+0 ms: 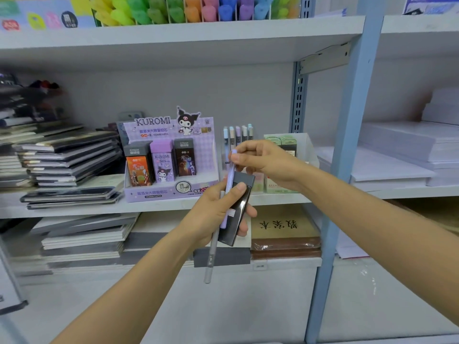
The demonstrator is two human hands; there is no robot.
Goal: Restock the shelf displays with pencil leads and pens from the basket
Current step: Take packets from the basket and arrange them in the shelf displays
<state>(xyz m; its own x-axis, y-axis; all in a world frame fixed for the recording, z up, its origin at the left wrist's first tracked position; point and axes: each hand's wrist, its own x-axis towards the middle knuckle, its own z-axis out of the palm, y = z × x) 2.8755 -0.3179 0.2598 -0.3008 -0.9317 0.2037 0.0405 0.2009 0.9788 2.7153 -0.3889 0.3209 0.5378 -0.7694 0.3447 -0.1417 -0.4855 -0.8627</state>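
Note:
My left hand [213,214] grips a dark pencil lead case [237,212] together with a grey pen [211,259] that hangs down below the fist. My right hand [263,160] pinches the top of a lilac pen [229,184] that lies against the case. Behind the hands, on the middle shelf, stands the purple Kuromi lead display [171,192] with three lead boxes upright in it. To its right, a pen display [237,135] holds several pastel pens upright. The basket is not in view.
Stacks of dark notebooks [69,157] fill the shelf at the left. A clear box with green packs [285,142] stands right of the pens. A blue shelf upright [347,145] divides off white paper stacks [409,150]. Coloured highlighters [186,8] line the top shelf.

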